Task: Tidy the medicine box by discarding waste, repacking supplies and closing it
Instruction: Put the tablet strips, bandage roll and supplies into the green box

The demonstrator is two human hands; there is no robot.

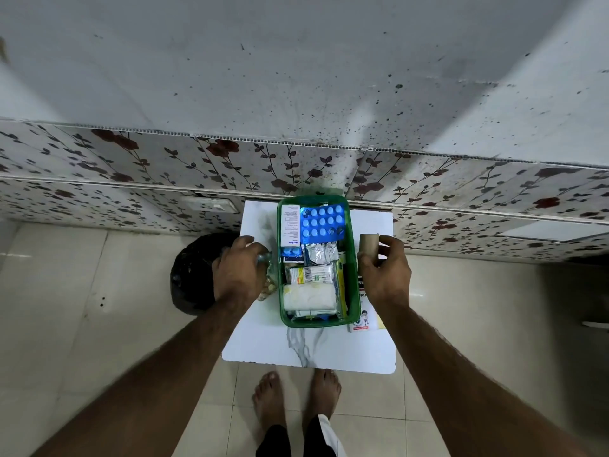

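Observation:
A green medicine box stands open on a small white table, full of supplies: a blue blister pack, a white carton, silver foil strips and a white gauze roll. My left hand is left of the box, closed on a clear crinkled wrapper. To the box's right, my right hand grips a brown cardboard tube, held upright. A printed leaflet lies beside the box under my right wrist.
A bin lined with a black bag stands on the tiled floor left of the table, just beyond my left hand. A floral-patterned wall panel runs behind the table. My bare feet are at the table's near edge.

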